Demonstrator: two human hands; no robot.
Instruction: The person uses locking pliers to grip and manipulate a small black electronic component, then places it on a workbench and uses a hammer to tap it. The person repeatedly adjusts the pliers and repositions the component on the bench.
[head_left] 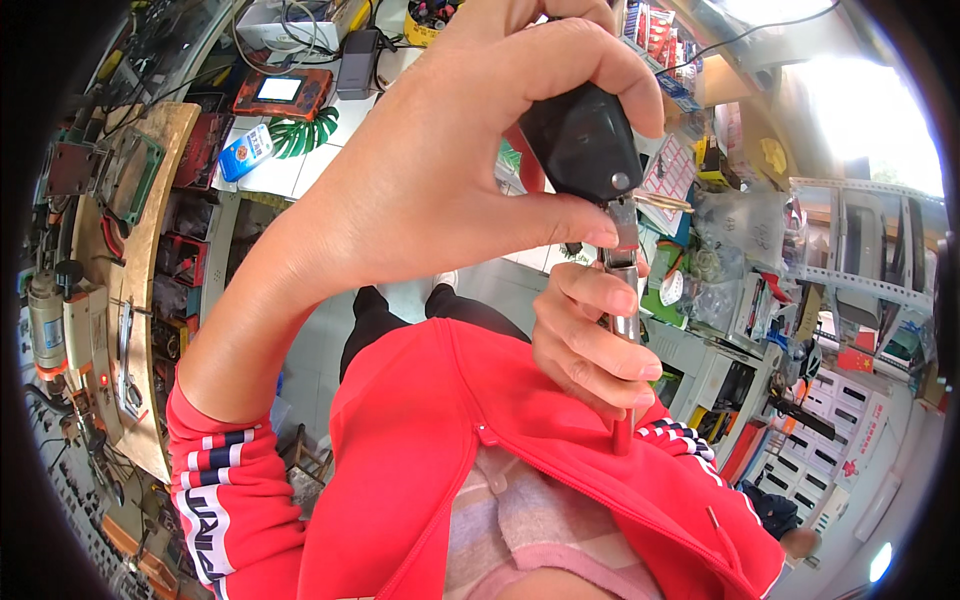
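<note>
Raised high in front of me, my left hand (440,150) grips a black car key fob (588,150) between thumb and curled fingers. A small round metal pin shows near the fob's lower end. Just below, my right hand (590,335) is wrapped around a slim silver metal tool (626,328) that looks like pliers, with a red end sticking out under the fingers. The tool's upper end meets the metal part at the fob's bottom; the exact contact is too small to tell. My fingers hide much of the tool.
A white worktop ahead holds an orange handheld device with a lit screen (278,90), a blue packet (246,152) and a green leaf-shaped mat (308,132). Left stands a wooden bench (150,300) with machines. On the right are a perforated metal rack (860,270) and white drawers (815,435).
</note>
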